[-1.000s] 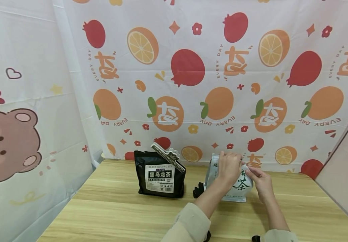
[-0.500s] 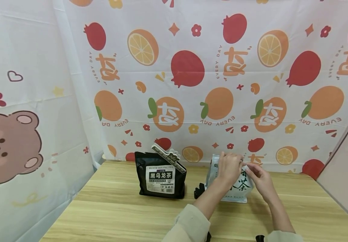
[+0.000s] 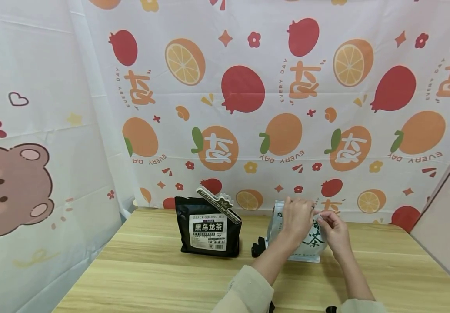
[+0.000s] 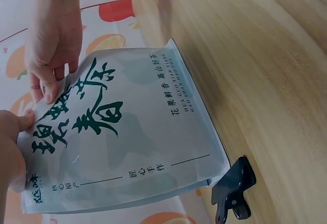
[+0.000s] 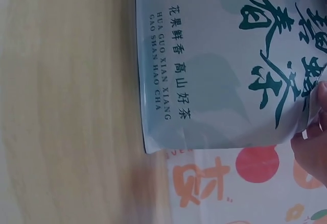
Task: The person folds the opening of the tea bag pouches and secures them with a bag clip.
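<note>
A pale green tea bag (image 3: 307, 250) with dark green lettering stands upright on the table; its front fills much of both wrist views. My left hand (image 3: 298, 219) grips the bag's top edge, its thumb on the front in the left wrist view. At the top right corner my right hand (image 3: 336, 232) pinches the folded edge between thumb and fingers, also visible in the right wrist view. The upper edge slopes down toward that hand. Beside the bag's lower left corner lies a black clip (image 4: 234, 191). My left hand and forearm hide part of the bag's front in the head view.
To the left stands a black oolong tea bag (image 3: 209, 232) with a white label, a decorated clip (image 3: 220, 204) slanting across its upper right corner. Both bags stand on a wooden table (image 3: 150, 269). A fruit-printed curtain (image 3: 244, 143) hangs close behind.
My right hand has shifted slightly at the bag's top right corner, its fingers changing position on the edge. The left hand keeps its place on the top.
</note>
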